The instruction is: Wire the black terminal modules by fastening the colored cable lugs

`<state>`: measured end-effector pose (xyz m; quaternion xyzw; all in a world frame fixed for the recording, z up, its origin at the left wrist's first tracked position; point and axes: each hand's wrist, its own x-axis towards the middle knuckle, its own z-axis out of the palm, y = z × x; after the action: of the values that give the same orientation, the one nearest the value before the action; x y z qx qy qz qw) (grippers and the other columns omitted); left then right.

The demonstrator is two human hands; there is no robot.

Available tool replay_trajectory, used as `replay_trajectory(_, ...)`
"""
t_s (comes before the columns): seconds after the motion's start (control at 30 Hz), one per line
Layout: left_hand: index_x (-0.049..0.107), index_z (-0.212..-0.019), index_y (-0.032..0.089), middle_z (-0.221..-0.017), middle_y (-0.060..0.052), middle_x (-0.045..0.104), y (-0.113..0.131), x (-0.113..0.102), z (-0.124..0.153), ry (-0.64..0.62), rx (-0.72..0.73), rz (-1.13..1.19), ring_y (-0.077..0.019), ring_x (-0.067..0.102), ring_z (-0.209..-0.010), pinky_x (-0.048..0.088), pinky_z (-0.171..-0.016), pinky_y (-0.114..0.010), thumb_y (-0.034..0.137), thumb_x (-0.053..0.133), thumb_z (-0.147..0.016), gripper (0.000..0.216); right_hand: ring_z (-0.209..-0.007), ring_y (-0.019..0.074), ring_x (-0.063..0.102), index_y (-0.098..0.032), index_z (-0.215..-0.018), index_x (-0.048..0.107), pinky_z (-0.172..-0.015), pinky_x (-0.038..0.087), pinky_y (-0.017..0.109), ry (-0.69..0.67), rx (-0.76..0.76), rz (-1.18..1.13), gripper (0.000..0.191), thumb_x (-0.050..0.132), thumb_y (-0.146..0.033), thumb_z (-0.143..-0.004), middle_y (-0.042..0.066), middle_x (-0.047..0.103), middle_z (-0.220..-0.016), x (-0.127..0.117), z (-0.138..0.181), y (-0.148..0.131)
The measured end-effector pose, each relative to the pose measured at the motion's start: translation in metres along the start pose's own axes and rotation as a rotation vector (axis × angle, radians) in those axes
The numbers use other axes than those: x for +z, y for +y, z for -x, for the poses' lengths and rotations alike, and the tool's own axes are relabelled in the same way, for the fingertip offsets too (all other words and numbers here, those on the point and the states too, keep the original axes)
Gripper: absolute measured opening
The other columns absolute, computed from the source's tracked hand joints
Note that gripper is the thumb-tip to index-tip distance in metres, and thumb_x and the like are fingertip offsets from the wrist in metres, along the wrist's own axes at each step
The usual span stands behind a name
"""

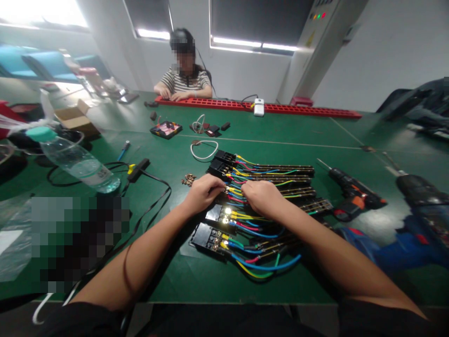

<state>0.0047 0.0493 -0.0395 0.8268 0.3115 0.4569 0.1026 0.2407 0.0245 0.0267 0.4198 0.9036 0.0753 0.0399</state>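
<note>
Several black terminal blocks (206, 235) lie in a column on the green table, with yellow, blue, red and green wires (266, 267) running right from them to long dark strips (291, 179). My left hand (205, 193) is at the wired end of a middle block, thumb and fingers pinched together. Just right of it my right hand (263, 199) is closed over the wires of that block. Whatever small part or wire the fingertips of either hand hold is hidden. Beside my left hand is a small pile of brass-coloured screws (188, 179).
An orange-and-black power screwdriver (354, 192) and a blue drill (400, 238) lie on the right. A water bottle (80, 164) and a black cable (164, 182) are on the left. Across the table (280, 128), a person (189, 82) sits behind a long red rail (308, 110).
</note>
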Motion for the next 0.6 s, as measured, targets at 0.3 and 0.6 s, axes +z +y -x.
replay_trajectory(0.3, 0.068, -0.094, 0.017, -0.089, -0.004, 0.072, -0.0005, 0.0006, -0.0007, 0.007, 0.055, -0.009, -0.0155, 0.067, -0.084, 0.054, -0.078, -0.027, 0.018, 0.064, -0.095, 0.005, -0.082, 0.0213, 0.065, -0.013, -0.099, 0.067, -0.065, 0.034, 0.031, 0.013, -0.004, 0.015, 0.021, 0.046, -0.013, -0.095, 0.013, 0.073, -0.097, 0.0005, 0.0006, -0.0002)
replay_trajectory(0.6, 0.068, -0.096, 0.016, -0.090, -0.005, 0.073, -0.0001, 0.0016, -0.0004, 0.019, 0.072, -0.026, -0.0155, 0.067, -0.084, 0.055, -0.078, -0.027, 0.016, 0.064, -0.095, 0.004, -0.081, 0.0215, 0.065, -0.013, -0.099, 0.066, -0.064, 0.033, 0.032, 0.010, -0.003, 0.025, 0.023, 0.044, -0.013, -0.097, 0.012, 0.073, -0.094, -0.0002, 0.0016, 0.0000)
